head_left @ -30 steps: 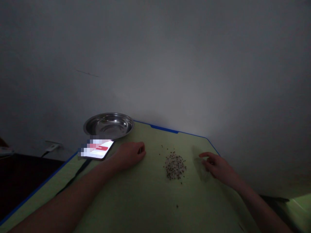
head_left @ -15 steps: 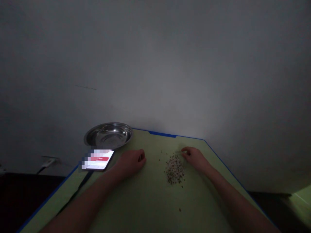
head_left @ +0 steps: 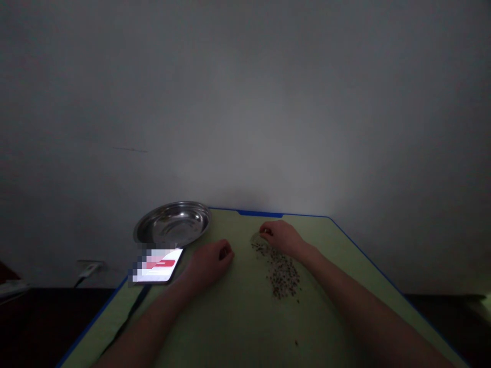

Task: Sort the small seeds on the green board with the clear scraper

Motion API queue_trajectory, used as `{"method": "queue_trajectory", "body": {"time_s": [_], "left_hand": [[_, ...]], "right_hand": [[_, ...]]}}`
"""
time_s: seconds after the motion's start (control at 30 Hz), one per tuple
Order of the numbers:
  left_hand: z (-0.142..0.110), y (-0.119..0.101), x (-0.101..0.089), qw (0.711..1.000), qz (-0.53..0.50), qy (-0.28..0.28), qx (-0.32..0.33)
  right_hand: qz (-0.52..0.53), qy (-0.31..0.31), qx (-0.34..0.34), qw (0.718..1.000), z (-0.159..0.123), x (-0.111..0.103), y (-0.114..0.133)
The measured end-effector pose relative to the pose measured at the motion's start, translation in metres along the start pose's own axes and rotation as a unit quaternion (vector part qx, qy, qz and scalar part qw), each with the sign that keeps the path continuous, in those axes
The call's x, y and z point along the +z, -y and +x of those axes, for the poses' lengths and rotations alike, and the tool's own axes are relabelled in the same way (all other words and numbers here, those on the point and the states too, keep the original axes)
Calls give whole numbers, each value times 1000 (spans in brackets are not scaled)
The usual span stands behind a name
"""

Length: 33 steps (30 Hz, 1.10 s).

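Observation:
A pile of small dark and pale grains (head_left: 284, 276), like mixed beans or seeds, lies on the green table. At its far end is my right hand (head_left: 282, 236), fingers pinched on the edge of a small clear container (head_left: 255, 238) whose exact shape is hard to make out. Dark grains show by the container's near side, some trailing from the pile. To the left of the pile my left hand (head_left: 213, 260) rests on the table, curled into a loose fist with nothing visible in it.
A shiny steel basin (head_left: 172, 225) stands at the far left of the table (head_left: 233, 317). In front of it a phone (head_left: 159, 266) with a lit screen lies beside my left wrist, a dark strap (head_left: 132, 312) running from it. A grey wall rises behind.
My right hand has moved left with the clear container, from the right of the pile to its far end. Grains now spread toward the container. My left hand stays put; the view has shifted slightly.

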<state>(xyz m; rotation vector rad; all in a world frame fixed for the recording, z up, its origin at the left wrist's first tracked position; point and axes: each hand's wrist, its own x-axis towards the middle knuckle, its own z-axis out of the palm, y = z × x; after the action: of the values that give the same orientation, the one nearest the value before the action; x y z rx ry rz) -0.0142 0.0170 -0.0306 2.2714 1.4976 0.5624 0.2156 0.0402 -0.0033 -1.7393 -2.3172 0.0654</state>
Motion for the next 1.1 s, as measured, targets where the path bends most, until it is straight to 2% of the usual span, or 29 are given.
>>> {"method": "queue_trajectory", "body": {"time_s": [0.13, 0.3, 0.43, 0.57, 0.67, 0.83, 1.0, 1.1], "left_hand": [[2, 4, 3, 999, -34, -34, 0], [3, 5, 6, 997, -52, -50, -7], [4, 4, 7, 996, -69, -61, 1], [3, 2, 2, 992, -95, -83, 8], [0, -3, -7, 986, -106, -126, 29], [-10, -15, -22, 966, -106, -226, 67], [-17, -22, -27, 957, -107, -258, 84], [-17, -21, -27, 951, -114, -275, 82]], "right_hand": [[16, 28, -80, 996, -11, -3, 21], [13, 52, -180, 982, -43, -10, 33], [25, 35, -169, 985, -50, -18, 22], [50, -26, -112, 992, -37, -20, 6], [65, -49, -105, 991, -29, -13, 7], [90, -60, -190, 976, -35, 5, 43], [60, -55, -304, 949, -37, 26, 86], [21, -34, -366, 930, -37, 36, 101]]}}
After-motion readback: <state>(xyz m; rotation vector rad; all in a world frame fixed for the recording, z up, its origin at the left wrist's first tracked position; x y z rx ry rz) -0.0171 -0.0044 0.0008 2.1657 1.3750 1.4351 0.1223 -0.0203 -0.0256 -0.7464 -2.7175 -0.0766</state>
